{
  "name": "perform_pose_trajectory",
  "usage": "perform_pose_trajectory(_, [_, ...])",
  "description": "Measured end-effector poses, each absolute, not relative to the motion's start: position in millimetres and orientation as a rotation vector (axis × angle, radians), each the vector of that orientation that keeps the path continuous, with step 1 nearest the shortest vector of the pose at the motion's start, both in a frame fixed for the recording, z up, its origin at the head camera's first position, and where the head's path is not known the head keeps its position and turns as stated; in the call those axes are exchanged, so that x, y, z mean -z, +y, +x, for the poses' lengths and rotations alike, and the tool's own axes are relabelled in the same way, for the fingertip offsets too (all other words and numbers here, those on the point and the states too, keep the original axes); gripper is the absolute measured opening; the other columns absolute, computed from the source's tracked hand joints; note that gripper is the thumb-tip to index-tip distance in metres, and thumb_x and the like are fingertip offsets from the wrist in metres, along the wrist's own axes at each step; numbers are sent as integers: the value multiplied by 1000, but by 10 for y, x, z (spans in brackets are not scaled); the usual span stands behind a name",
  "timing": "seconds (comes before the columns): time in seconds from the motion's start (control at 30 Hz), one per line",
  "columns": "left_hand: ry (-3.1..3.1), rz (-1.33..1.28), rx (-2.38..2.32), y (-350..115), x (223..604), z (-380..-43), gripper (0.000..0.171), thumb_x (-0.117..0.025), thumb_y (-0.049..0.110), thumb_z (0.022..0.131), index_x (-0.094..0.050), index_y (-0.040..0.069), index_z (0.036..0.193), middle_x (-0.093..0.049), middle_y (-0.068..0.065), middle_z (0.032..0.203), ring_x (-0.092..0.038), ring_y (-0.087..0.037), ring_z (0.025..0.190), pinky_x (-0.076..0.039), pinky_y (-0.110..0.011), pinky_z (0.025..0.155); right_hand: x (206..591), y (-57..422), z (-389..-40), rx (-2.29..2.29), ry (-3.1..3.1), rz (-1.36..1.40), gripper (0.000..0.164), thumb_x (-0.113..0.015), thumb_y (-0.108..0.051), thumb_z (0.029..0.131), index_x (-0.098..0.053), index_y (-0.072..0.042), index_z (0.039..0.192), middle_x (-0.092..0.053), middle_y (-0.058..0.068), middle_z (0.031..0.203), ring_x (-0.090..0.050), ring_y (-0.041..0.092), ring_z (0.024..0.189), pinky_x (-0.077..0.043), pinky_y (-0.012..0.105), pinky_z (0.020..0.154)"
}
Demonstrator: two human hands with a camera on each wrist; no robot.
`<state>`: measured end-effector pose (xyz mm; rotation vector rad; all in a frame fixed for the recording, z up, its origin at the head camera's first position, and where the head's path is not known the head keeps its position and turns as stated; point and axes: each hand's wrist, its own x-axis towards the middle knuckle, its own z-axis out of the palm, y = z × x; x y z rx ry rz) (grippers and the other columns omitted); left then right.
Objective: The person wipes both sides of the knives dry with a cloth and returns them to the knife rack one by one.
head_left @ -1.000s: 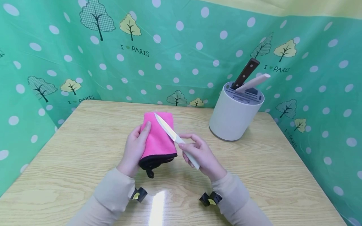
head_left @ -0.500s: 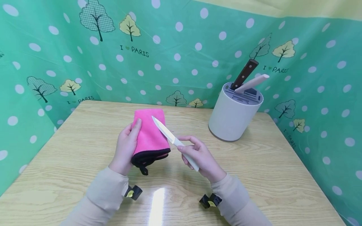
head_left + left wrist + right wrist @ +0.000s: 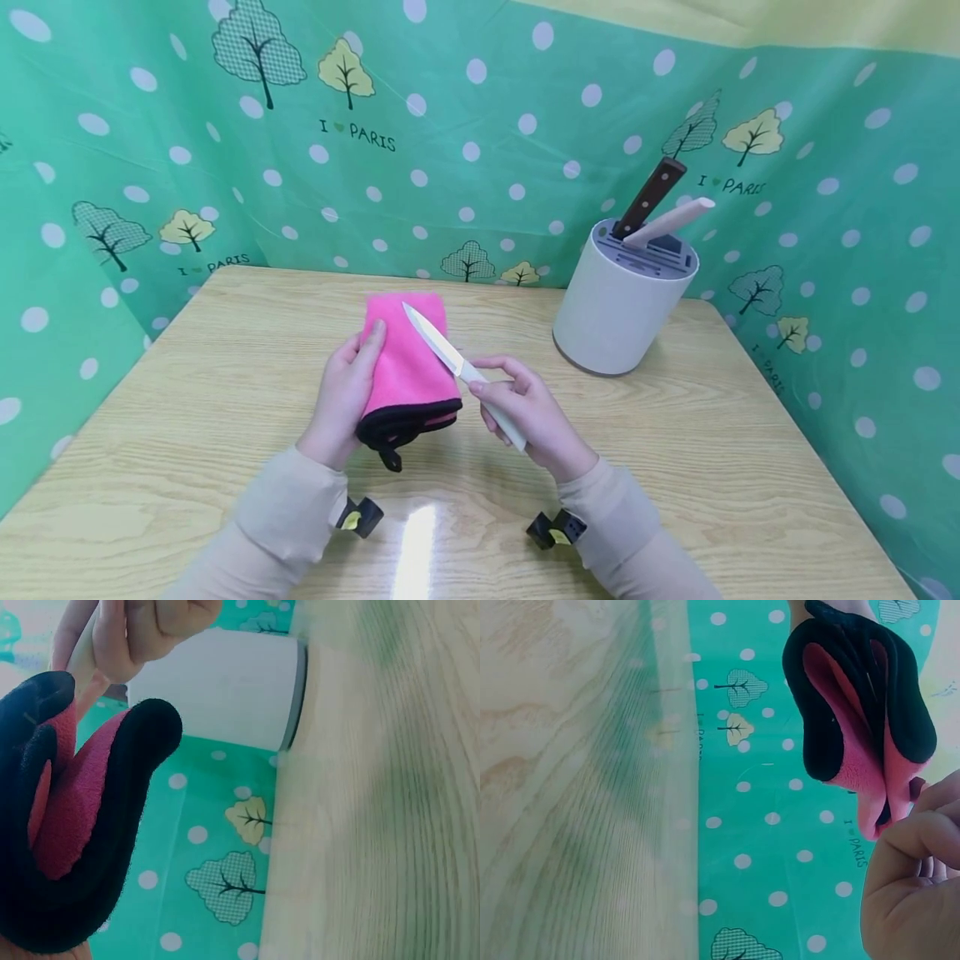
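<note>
My left hand point(image 3: 347, 392) holds a folded pink cloth point(image 3: 408, 358) with a black hem, thumb on top and the other fingers hidden beneath. The cloth's folded layers and thick dark edging show end-on in the left wrist view, where the cloth point(image 3: 82, 802) fills the left side. With its white handle pinched by my right hand point(image 3: 536, 408), a knife point(image 3: 438, 342) points up and to the left. Its blade lies over the cloth's right part in the head view. In the right wrist view the curled fingers of my right hand point(image 3: 915, 877) sit just below the cloth point(image 3: 862, 750).
A white, round knife block point(image 3: 622, 308) stands at the back right of the wooden table point(image 3: 187, 400). From its slotted top rise a dark brown knife handle point(image 3: 651, 196) and a pale pink one point(image 3: 671, 222). A green dotted curtain point(image 3: 420, 200) hangs behind and at the sides.
My left hand and the cloth shifted left and away from the knife, then came back a little to the right. The right hand with the knife has barely moved.
</note>
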<state>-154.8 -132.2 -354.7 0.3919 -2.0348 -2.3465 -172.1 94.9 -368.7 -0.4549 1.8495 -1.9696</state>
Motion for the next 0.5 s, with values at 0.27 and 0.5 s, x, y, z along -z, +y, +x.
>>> perform_pose_trajectory(0.27, [-2055,343,2369,-1255,3582,-1519,58,-51,64,93,-54,18,130,-63,7,91,-63,-7,81,-54,-23,72,3675,920,-1745,1981,1857,-430,41,-61,-16,96,-52,-8,136,-54,-4,57,-45,7,47,-36,19,41])
perform_pose_trajectory(0.5, [-2084,342,2367,-1171,3607,-1500,60,-50,62,95,-54,16,132,-64,6,92,-64,-8,80,-55,-24,72,3666,902,-1774,1972,1884,-383,41,-62,-20,96,-54,-12,135,-54,-2,59,-46,9,49,-36,21,43])
